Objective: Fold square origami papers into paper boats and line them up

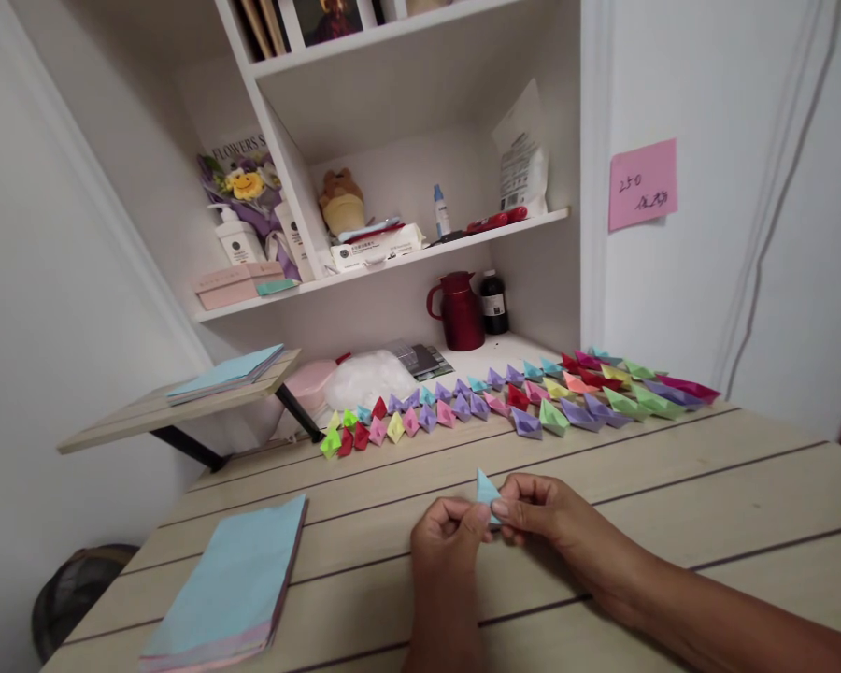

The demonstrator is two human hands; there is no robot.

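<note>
A small piece of light blue folded paper is pinched between my two hands just above the table, its pointed tip upward. My left hand grips its lower left side with thumb and fingers. From the right, the thumb and forefinger of my right hand press on its other edge. Part of the paper is hidden behind the fingertips. Behind the hands, rows of folded paper boats in many colours stand on the table.
A stack of blue and pink paper sheets lies at the left of the slatted table. More sheets rest on a raised side shelf. At the back stand a red jug, a dark bottle and a white plastic bag.
</note>
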